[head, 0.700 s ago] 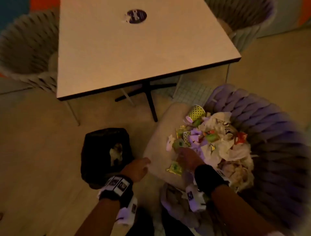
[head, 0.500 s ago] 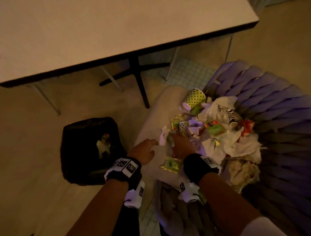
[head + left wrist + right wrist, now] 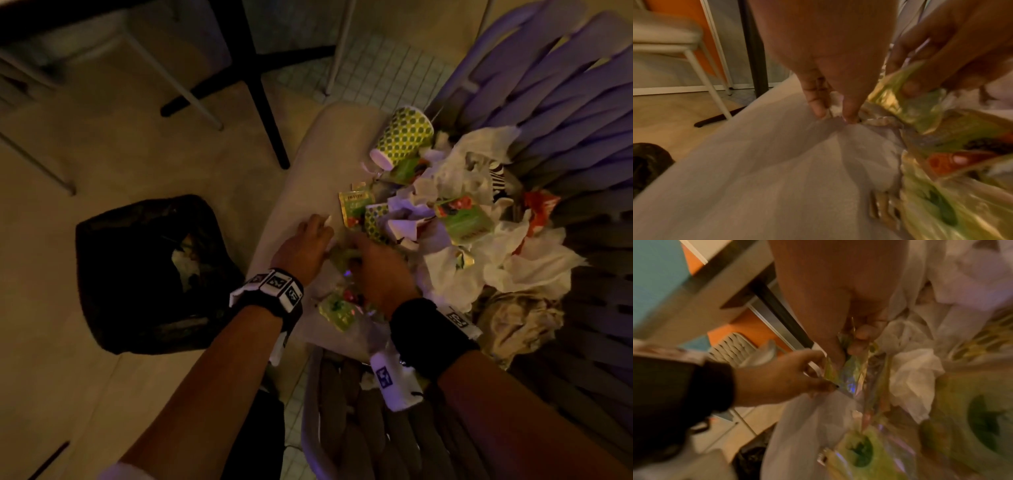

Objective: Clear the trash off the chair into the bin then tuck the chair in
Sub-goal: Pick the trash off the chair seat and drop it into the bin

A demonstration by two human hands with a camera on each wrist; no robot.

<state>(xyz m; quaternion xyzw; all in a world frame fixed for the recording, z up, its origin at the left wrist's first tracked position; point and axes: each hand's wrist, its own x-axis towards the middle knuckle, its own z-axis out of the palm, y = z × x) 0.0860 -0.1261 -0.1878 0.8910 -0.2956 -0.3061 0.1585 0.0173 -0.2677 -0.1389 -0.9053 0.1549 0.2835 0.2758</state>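
Both hands meeting at seat front. Right hand (image 3: 378, 270) pinching green wrapper (image 3: 908, 104) between thumb and fingers. Left hand (image 3: 303, 251) pinching white scrap (image 3: 833, 104) against cushion (image 3: 308, 192), fingertips pressing down. Trash pile (image 3: 479, 236) lying on chair (image 3: 565, 102) seat: paper cup (image 3: 404, 135), crumpled tissues, sachets. Bin (image 3: 144, 274), black-lined, standing on floor just left of chair, paper showing inside.

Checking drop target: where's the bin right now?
Head view: the black-lined bin stands on the floor left of the chair, beside the left hand, with some trash already inside.
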